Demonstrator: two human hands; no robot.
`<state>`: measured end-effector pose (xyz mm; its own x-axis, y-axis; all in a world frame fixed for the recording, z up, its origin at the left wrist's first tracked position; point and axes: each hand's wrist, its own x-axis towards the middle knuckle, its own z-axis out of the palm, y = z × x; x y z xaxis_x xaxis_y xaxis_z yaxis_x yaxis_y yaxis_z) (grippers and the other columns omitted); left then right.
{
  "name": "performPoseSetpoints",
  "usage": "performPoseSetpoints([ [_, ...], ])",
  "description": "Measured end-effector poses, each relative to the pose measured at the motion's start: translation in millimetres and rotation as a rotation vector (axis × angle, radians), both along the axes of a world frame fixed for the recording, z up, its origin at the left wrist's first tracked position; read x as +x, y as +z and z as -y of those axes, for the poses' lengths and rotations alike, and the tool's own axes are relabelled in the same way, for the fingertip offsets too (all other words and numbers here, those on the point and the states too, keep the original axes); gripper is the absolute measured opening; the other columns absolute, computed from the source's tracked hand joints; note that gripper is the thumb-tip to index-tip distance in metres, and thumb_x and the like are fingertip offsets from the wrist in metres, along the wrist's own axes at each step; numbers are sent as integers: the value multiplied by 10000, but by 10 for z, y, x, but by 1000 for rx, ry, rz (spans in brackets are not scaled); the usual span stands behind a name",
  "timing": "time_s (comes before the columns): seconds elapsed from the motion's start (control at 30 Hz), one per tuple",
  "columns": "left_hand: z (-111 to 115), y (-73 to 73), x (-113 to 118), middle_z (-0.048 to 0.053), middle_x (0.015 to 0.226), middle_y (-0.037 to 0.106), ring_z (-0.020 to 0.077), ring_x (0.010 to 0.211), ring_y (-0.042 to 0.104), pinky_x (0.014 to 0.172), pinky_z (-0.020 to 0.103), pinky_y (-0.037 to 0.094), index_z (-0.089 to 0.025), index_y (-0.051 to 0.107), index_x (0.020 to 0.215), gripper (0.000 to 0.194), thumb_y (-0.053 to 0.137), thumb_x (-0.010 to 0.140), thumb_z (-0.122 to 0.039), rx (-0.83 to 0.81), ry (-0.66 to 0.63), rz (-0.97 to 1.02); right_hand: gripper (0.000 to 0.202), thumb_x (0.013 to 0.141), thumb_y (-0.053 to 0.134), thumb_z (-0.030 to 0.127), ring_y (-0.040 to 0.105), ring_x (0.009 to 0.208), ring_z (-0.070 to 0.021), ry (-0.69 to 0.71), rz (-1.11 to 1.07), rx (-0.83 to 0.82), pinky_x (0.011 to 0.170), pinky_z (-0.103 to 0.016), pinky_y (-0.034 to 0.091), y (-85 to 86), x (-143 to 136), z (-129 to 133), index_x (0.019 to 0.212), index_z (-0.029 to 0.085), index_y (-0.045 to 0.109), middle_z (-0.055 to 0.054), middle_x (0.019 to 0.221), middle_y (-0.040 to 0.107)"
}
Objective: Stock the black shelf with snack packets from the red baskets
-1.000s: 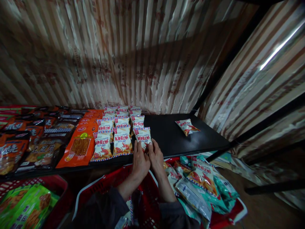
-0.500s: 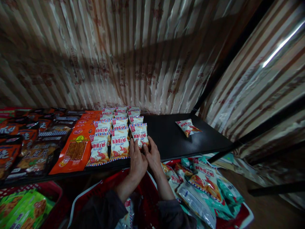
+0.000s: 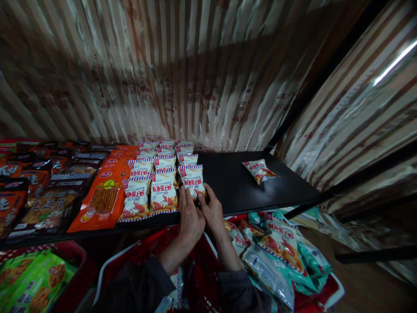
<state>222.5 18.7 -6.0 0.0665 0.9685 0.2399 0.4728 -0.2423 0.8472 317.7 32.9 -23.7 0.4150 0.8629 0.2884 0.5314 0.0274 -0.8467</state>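
A white snack bag (image 3: 191, 176) with red lettering and a striped top edge stands at the front of the rightmost row on the black shelf. Both hands grip its lower part. My left hand (image 3: 191, 222) has its fingers pressed together against the lower left of the bag. At the lower right corner, my right hand (image 3: 211, 213) holds the bag with thumb and fingers. The bag's bottom edge is hidden behind the hands. Immediately left, a matching snack bag (image 3: 163, 193) leads the middle row, and another bag (image 3: 136, 198) leads the left row.
Orange snack packets (image 3: 100, 200) and dark packets (image 3: 52, 204) line the shelf's left. One snack bag (image 3: 259, 170) lies alone on the black shelf (image 3: 224, 174) at right. Below stand red baskets, one with green packets (image 3: 34, 282), one with mixed bags (image 3: 282, 243). A dark post (image 3: 312, 82) slants behind.
The view has shifted slightly. Both hands stay on the same snack bag, the fingers barely moved.
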Motion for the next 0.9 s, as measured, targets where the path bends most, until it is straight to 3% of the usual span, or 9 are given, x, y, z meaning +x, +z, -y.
performPoseSetpoints([
  [0.17,22,40,-8,240,1499,174,266,1404,115,1146,425,163,40,272,1376,680,402,717,-66,-18,-21,-18,514,837,471,415,598,1072,-226,15,-25,-36,936,-367,463,5,24,15,1289,172,491,-107,1231,604],
  [0.43,40,-40,3,204,1518,138,249,1409,68,1145,462,143,-30,240,1402,720,412,704,-60,19,-19,33,575,840,455,469,566,1125,-247,2,-30,-26,964,-406,443,35,10,57,1312,141,461,-140,1286,557],
  [0.63,58,33,-46,223,1511,137,245,1410,69,1150,445,124,20,240,1392,699,388,712,-50,16,-42,-6,608,839,439,463,535,1168,-254,-8,24,-40,997,-417,412,48,-33,80,1340,119,422,-158,1324,518],
  [0.77,181,61,-170,196,1518,145,233,1412,60,1153,433,119,-5,268,1390,692,401,712,-54,19,-103,8,583,827,452,426,467,1235,-254,-48,62,17,1028,-436,373,42,-76,79,1320,115,440,-160,1340,496],
  [0.9,487,20,-485,129,1519,204,201,1399,169,1139,382,209,-91,328,1384,634,403,755,-101,-68,-151,42,532,824,450,385,367,1307,-255,-146,118,132,1068,-452,311,99,-118,110,1275,106,478,-170,1368,454],
])
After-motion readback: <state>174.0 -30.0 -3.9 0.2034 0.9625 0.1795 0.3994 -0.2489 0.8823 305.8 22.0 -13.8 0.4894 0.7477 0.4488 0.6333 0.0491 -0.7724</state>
